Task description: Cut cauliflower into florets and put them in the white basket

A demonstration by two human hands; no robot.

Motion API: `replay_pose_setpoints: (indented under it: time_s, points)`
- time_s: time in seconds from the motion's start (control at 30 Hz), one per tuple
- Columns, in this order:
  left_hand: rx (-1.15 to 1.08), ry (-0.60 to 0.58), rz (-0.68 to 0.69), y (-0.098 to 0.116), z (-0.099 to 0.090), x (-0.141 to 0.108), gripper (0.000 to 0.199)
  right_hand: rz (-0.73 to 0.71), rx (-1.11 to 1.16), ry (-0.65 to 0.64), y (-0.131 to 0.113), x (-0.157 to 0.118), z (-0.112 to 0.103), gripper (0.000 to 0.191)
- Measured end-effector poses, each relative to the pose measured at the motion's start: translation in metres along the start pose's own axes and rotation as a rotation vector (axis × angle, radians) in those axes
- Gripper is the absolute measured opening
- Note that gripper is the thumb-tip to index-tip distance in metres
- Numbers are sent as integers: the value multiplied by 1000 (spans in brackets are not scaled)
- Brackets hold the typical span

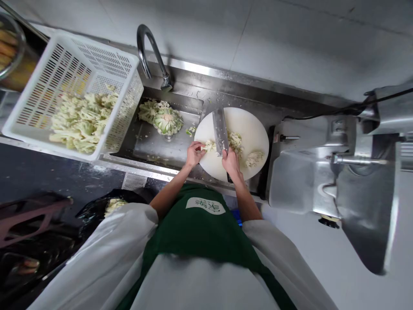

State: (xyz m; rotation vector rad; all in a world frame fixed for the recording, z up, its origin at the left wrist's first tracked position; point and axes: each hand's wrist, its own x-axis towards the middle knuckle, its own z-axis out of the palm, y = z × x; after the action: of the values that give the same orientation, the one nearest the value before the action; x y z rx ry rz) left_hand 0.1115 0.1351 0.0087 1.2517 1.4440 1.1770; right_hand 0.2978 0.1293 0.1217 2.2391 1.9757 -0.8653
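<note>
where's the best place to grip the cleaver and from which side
Probably by the dark handle of the cleaver, from the near side, where the right hand holds it: the broad metal blade reaches away over the white board, while the handle's end points back toward the green apron.

Cleaver (220, 129) silver-grey; cauliflower pieces (235, 141) cream, pale green; cutting board (253, 127) white; apron (193, 234) dark green, white patch (205, 206).
</note>
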Motion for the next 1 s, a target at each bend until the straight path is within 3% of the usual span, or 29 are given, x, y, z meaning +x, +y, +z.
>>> replay_pose_setpoints:
  time_s: [0.27,0.4,0.6,0.83,1.0]
  points:
    - [-72,-7,-27,-5,-2,16,12,-69,-51,66,-16,-17,-6,42]
    - [-95,-7,-31,-3,-3,15,9,-131,-84,50,-27,-6,5,45]
    - [-124,-8,-46,-2,-5,8,11,-128,-110,-72,-27,15,16,39]
    - [-161,31,-17,-6,-3,-4,11,-101,-85,84,-34,-11,-2,43]
    - [-163,18,-1,-7,-3,-4,12,-113,-91,33,-39,-6,15,41]
